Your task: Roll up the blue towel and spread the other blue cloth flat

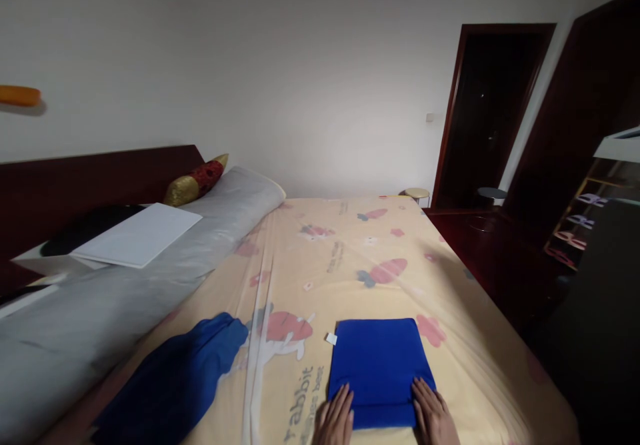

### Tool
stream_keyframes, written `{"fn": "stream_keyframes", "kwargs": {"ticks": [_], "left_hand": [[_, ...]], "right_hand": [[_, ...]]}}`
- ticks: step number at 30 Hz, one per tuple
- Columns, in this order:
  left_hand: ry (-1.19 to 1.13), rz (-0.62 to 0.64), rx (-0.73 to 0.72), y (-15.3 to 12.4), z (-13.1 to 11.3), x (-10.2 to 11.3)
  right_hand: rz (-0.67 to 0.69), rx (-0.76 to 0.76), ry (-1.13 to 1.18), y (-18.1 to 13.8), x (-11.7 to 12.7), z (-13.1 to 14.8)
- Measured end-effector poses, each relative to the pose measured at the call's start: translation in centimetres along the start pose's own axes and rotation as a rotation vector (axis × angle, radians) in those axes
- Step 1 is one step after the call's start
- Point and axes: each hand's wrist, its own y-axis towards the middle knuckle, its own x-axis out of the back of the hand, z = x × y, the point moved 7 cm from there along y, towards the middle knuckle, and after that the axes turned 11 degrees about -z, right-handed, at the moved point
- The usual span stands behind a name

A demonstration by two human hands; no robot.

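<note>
Both palms flat and spread, left hand (334, 422) and right hand (434, 421) pressing the near corners of the folded blue cloth (379, 369) on the carrot-print bedsheet (350, 258). It looks soft, light and floppy; best gripped at its edges.

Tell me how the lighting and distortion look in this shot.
Head view: dim, even room light, the doorway nearly black; the blue cloth under both hands, left hand and right hand, stays clear and saturated. Wide-angle stretch bends the bed edges outward, and the corners look soft.
</note>
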Motion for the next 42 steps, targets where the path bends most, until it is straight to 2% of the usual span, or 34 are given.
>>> {"fn": "stream_keyframes", "kwargs": {"ticks": [3, 5, 7, 10, 13, 16, 19, 21, 24, 27, 29, 32, 35, 37, 39, 42], "left_hand": [[0.142, -0.083, 0.120, -0.7, 1.4, 0.8], [0.249, -0.149, 0.225, -0.9, 1.2, 1.1], [0.274, -0.183, 0.271, -0.9, 0.2, 1.1], [0.102, -0.128, 0.196, -1.0, -1.8, 0.3], [-0.009, -0.047, 0.185, -1.7, -2.2, -0.5], [0.004, -0.021, 0.164, -2.2, -1.7, -0.9], [-0.042, 0.013, 0.133, -1.6, -1.5, -1.6], [-0.080, 0.075, 0.284, -0.8, -0.7, -2.3], [-0.112, 0.261, 0.612, -0.3, 0.8, -3.6], [-0.118, 0.384, 0.729, 0.0, 1.0, -4.2], [-0.106, 0.379, 0.723, 0.2, 0.6, -4.6], [-0.106, 0.276, 0.673, 0.4, -1.1, -5.4], [-0.200, 0.151, 0.491, 1.2, -4.0, -6.0], [-0.248, 0.101, 0.355, 1.8, -5.0, -5.4], [-0.253, 0.075, 0.238, 2.3, -4.4, -4.0], [-0.155, 0.044, 0.137, 1.9, -1.1, -1.4]], "right_hand": [[-0.061, -0.083, -0.112, -0.9, 0.1, -0.7], [-0.078, -0.192, -0.166, -1.3, -0.2, -0.3], [-0.060, -0.255, -0.144, -1.5, -0.7, 0.6], [-0.005, -0.205, 0.025, -2.2, -1.6, 1.8], [0.049, -0.157, 0.172, -3.8, -2.0, 1.6], [0.048, -0.257, 0.166, -4.7, -1.7, 0.2], [0.087, -0.339, 0.166, -3.7, -1.4, -0.3], [0.169, -0.334, 0.179, -2.1, -1.4, -0.2], [0.227, -0.328, 0.116, 0.1, -1.2, -0.4], [0.181, -0.368, 0.026, 1.2, -1.0, -0.6], [0.158, -0.398, 0.000, 1.4, -1.2, -0.1], [0.132, -0.374, 0.036, 2.0, -1.9, 2.1], [0.138, -0.186, 0.150, 3.0, -3.0, 5.5], [0.131, -0.055, 0.179, 3.2, -3.2, 6.6], [0.072, 0.017, 0.123, 3.0, -2.7, 5.9], [-0.055, 0.057, -0.040, 1.5, -1.0, 2.5]]}}
